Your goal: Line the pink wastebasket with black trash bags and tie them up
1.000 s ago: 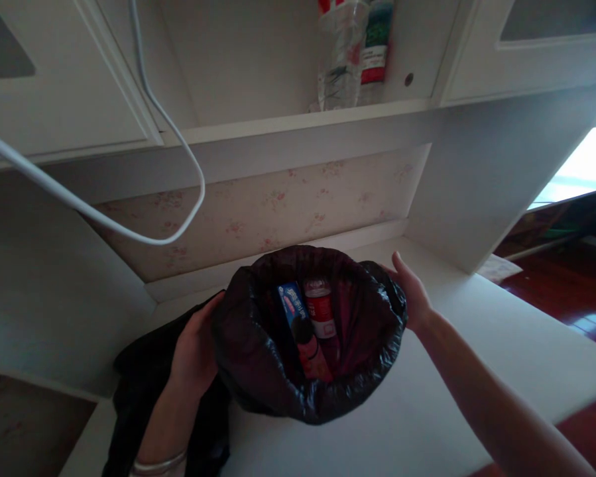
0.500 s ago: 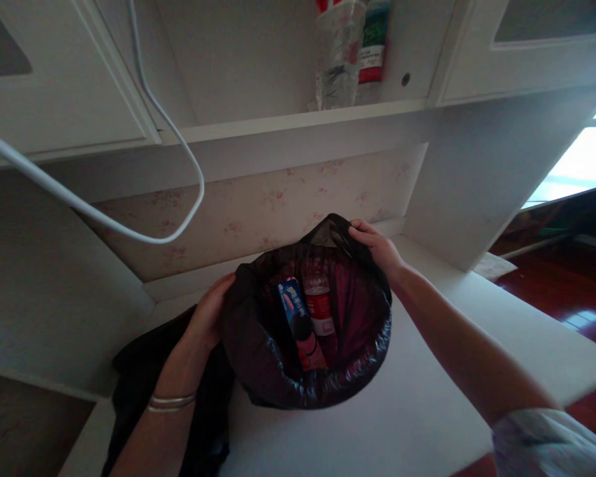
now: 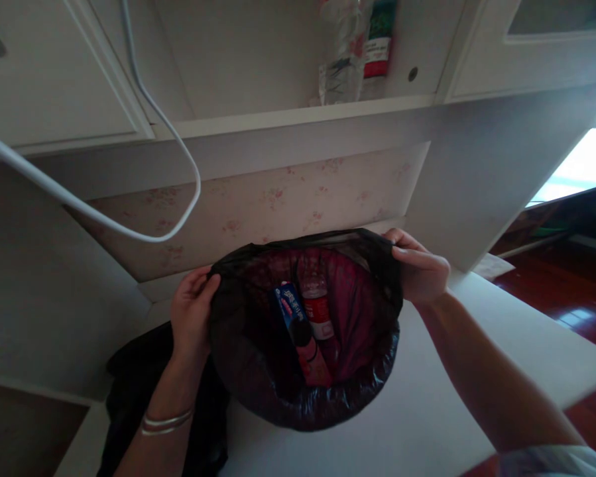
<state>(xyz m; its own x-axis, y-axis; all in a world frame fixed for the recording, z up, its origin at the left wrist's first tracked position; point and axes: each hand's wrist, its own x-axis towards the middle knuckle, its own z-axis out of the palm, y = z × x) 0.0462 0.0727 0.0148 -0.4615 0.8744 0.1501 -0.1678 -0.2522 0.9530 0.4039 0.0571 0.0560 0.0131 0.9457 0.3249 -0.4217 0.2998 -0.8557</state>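
A black plastic bag [image 3: 322, 414] lines a round bin, its edge folded outward over the rim. My left hand [image 3: 191, 311] pinches the bag's edge at the left. At the upper right, my right hand [image 3: 419, 265] grips the same edge between thumb and fingers, and the film is stretched between both hands along the back. Inside lie a clear bottle with a red label [image 3: 318, 311], a blue box [image 3: 286, 301] and a red item with a dark round cap [image 3: 310, 354]. The bin's own wall is hidden by the bag.
Dark cloth or plastic [image 3: 133, 397] lies beside my left forearm on the white tabletop [image 3: 427, 397]. A white cable [image 3: 128, 228] hangs in front at the left. Overhead, a shelf [image 3: 278, 119] holds a clear container [image 3: 342, 59] and a green-and-red bottle [image 3: 378, 46].
My hands have moved farther apart, left hand leftward and right hand to the right and slightly down. The back edge of the bag is now pulled wider and straighter.
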